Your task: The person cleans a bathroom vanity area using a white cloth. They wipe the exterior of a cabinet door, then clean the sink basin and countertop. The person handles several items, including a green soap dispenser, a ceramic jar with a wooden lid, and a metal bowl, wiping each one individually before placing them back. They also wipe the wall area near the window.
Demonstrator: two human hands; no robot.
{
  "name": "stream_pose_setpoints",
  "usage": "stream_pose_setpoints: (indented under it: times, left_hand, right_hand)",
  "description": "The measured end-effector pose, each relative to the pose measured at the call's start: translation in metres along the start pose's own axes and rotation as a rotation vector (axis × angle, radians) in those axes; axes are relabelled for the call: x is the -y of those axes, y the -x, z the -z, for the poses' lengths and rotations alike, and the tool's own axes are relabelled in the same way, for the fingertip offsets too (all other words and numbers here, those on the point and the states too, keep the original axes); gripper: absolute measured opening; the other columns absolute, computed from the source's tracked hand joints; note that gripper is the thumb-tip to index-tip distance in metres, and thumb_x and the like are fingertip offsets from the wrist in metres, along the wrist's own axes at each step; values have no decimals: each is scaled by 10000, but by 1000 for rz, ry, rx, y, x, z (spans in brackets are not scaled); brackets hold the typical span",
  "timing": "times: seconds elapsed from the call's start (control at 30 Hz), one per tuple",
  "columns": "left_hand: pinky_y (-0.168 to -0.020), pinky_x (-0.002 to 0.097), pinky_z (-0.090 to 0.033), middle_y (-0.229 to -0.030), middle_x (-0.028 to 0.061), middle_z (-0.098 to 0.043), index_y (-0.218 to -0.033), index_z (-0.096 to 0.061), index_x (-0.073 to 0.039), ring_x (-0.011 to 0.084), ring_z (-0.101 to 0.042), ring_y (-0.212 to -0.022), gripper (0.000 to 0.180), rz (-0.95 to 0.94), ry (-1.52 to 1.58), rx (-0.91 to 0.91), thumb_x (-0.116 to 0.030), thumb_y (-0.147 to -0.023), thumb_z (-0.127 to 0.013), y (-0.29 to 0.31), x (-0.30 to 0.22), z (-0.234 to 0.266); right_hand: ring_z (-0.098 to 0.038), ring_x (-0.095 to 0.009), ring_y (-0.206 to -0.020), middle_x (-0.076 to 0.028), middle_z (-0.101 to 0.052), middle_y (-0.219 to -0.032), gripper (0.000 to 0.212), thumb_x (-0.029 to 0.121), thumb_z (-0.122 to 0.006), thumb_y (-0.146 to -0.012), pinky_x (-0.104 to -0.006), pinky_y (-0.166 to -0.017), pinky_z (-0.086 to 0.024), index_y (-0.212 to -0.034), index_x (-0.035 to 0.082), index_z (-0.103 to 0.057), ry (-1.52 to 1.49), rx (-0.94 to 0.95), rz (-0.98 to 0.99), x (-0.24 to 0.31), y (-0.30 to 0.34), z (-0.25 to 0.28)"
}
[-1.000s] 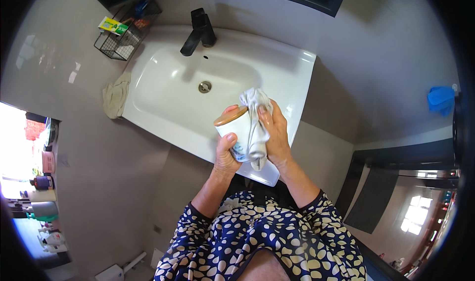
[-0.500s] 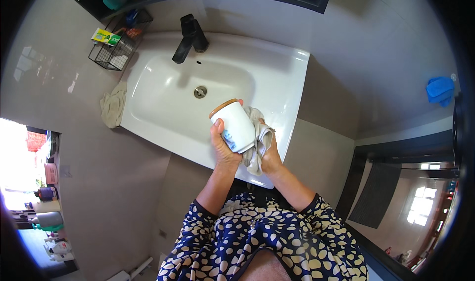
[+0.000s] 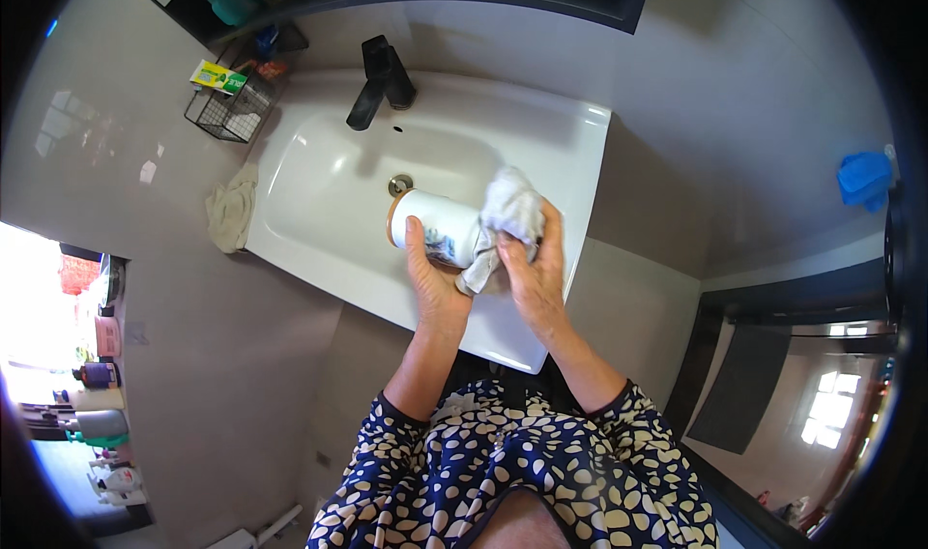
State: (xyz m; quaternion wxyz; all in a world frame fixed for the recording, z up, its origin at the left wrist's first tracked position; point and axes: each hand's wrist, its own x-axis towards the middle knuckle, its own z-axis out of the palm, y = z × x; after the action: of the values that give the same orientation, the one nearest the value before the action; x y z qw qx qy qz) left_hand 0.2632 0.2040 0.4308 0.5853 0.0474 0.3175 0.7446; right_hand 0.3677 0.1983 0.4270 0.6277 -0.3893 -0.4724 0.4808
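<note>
The person appears to be wiping the outside of a white jar (image 3: 443, 218), and the step in hand is probably the working of a pale cloth (image 3: 512, 204) around its base end. The jar is hanging over the white sink (image 3: 314, 206), held well up toward the person, lying nearly on its side with its brown lid (image 3: 391, 222) facing left and its base end meeting the cloth. The left hand (image 3: 440, 296) is gripping the jar from the near side, its thumb pressing along the wall beside the bluish print, while its other fingers are mostly hiding beneath. The right hand (image 3: 539, 283) is clasping the bunched cloth, its fingers closing on the folds, with one loose end trailing down toward the left hand. The next move seems to be calling for a steady left grip and a small turn of the jar, so that the cloth is reaching wall not yet covered; because the lid is pointing sideways and its fit is not showing, keeping the jar from tipping further would be wise. Compared with half a second ago, the jar is lying flatter, its lid pointing more squarely left, and the cloth is bunching higher, with the right hand sitting farther up beside the base.
</note>
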Motion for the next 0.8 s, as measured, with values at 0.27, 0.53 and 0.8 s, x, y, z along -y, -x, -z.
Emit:
stream_pose_setpoints:
  times: [0.27,0.53,0.8]
  left_hand:
    - [-937,384,-457,-1158,85,-547,-1252,-442,-57,231,-541,-1077,632,45,24,17,-479,-826,-644,6,-6,2]
    - [-832,353,-506,-1036,82,-587,-1181,-488,-68,215,-591,-940,662,168,41,68,-589,-794,-615,7,-8,7]
    - [-832,355,-506,-1059,70,-596,-1201,-490,-88,211,-588,-960,680,125,-83,43,-609,-780,-611,7,-9,16]
  right_hand:
    - [-471,-338,-1192,-233,-422,-1320,509,94,-511,-887,-356,-992,-394,-1354,-9,-336,160,25,106,-17,19,-19]
    - [-459,-383,-1220,-241,-486,-1274,460,-61,-603,-737,-393,-993,-408,-1190,-4,-545,399,46,395,-7,38,-16]
    - [-561,-309,-938,-150,-588,-1022,401,128,-709,-677,-384,-829,-473,-1040,-16,-618,331,299,367,17,33,25]
